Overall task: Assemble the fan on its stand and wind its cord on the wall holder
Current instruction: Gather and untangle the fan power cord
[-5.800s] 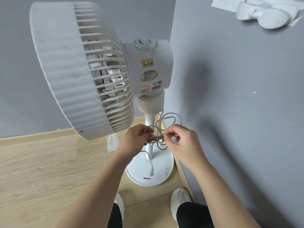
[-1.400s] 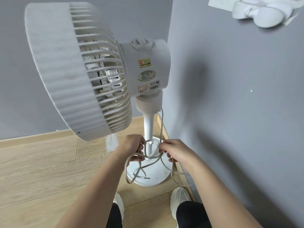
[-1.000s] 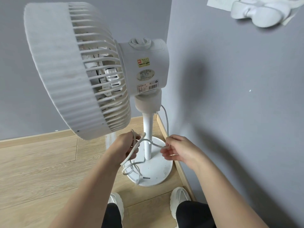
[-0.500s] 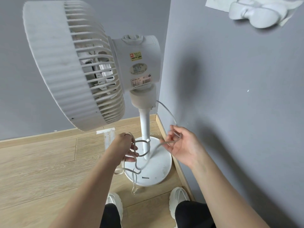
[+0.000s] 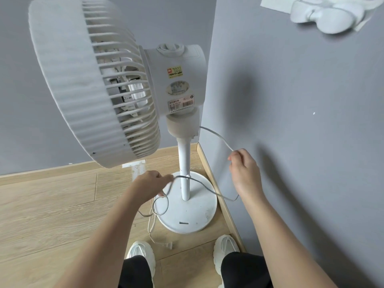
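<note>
While the cord spans them, left hand and right hand apparently each pinch it.

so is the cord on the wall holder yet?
No: the cord hangs loose between both hands, and the wall holder is bare.

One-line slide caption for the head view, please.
Both hands, left hand and right hand, hold the cord beside the assembled fan.

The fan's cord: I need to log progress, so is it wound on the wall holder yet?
Not wound. The thin grey cord hangs loose between both hands, and the white wall holder is bare.
</note>
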